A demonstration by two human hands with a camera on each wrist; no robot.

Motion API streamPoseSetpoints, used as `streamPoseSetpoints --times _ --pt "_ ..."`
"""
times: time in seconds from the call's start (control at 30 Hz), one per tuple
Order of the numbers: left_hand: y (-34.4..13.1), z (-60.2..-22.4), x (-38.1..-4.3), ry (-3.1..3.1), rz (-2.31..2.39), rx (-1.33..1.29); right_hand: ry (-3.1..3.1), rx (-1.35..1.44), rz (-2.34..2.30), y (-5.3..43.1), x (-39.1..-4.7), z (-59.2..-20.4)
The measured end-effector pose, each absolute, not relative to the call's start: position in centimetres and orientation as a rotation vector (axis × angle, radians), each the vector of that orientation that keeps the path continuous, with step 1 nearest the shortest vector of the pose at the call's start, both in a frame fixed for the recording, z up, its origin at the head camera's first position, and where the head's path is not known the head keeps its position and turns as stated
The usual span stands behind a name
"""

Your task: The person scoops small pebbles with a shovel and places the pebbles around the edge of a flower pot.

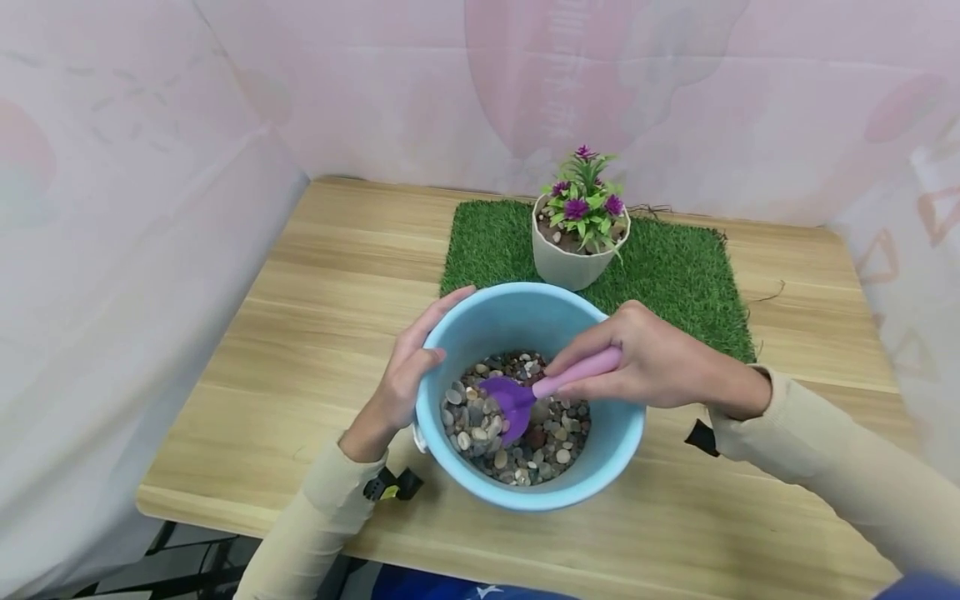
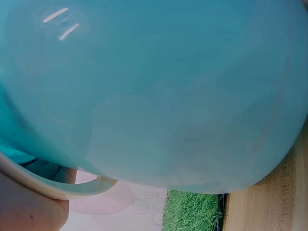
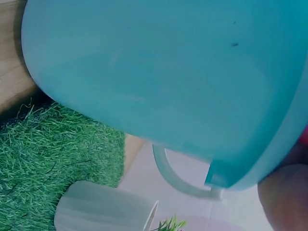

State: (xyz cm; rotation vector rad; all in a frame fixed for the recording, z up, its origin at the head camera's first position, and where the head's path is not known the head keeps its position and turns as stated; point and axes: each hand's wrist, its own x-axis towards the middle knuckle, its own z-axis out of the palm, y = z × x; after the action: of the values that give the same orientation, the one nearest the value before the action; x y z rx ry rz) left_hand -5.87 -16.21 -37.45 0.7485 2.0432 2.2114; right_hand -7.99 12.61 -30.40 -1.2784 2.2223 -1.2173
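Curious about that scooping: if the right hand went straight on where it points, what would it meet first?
Likely the pebbles in the blue bucket, beyond the scoop the right hand holds; how deep they lie is unclear.

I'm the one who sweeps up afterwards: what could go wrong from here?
Pebbles might scatter over the rim if the right hand flicks the purple scoop upward. The flowerpot stands close behind the blue bucket, so a shove could knock it over. If the left hand loses the rim, the bucket may shift.
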Motion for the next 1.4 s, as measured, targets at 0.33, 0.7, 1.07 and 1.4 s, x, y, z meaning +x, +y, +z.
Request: streamPoseSetpoints --times 0.33,0.7,1.07,1.4 --pt "-16.1 -37.2 -5.9 2.052 2.196 0.76 2.205 -1.08 -1.366 14.6 -7.8 -30.4" --pt "-16.1 -37.1 -5.8 2.086 2.177 0.765 2.204 -1.007 -1.596 15.4 -6.9 -29.7" --pt "-16.2 -37.4 -5.7 2.106 2.164 0.751 2.269 -0.757 -1.693 17.6 -6.5 -30.4" --pt "-16.3 -37.3 -5.7 2.105 2.166 0.727 2.295 -0.79 -1.759 18.7 -6.3 -30.1"
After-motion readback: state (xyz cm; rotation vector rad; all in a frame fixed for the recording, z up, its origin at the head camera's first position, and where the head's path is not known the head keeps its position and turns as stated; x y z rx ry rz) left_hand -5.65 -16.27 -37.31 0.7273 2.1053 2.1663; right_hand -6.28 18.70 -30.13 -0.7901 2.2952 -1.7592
